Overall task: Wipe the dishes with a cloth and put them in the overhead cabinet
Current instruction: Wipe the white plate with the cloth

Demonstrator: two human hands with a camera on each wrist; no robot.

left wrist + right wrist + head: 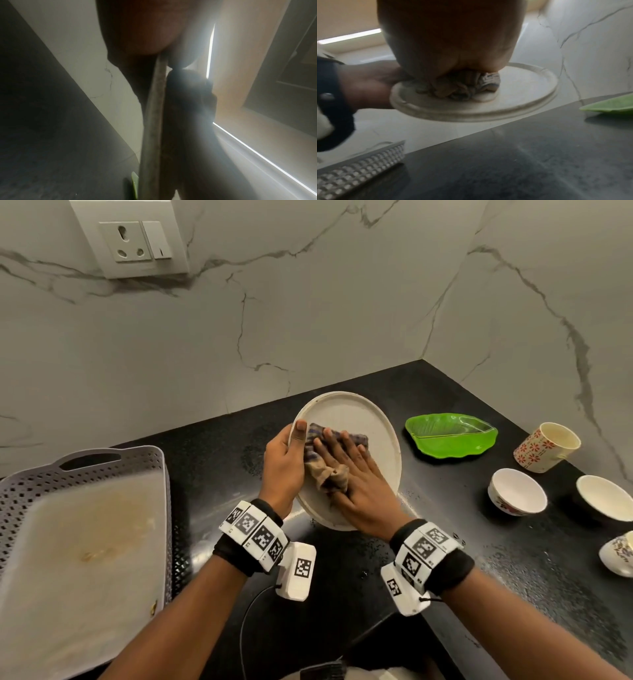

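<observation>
A round off-white plate (373, 419) is held tilted just above the black counter (479, 559). My left hand (286, 463) grips its left rim, thumb on top and fingers underneath. My right hand (356, 470) lies flat on a bunched brown and blue striped cloth (325, 474), pressing it onto the plate's face with straight fingers. In the right wrist view the cloth (462, 86) is crumpled under my palm on the plate (522, 94), and my left hand (368, 83) holds the rim. The left wrist view shows the plate's edge (154, 121) close up.
A green leaf-shaped dish (448, 436) lies right of the plate. Further right stand a floral cup (544, 446), two white bowls (517, 491) (606, 501) and another patterned cup (620, 553). A grey perforated tray (34, 474) sits at the left. Marble walls meet behind.
</observation>
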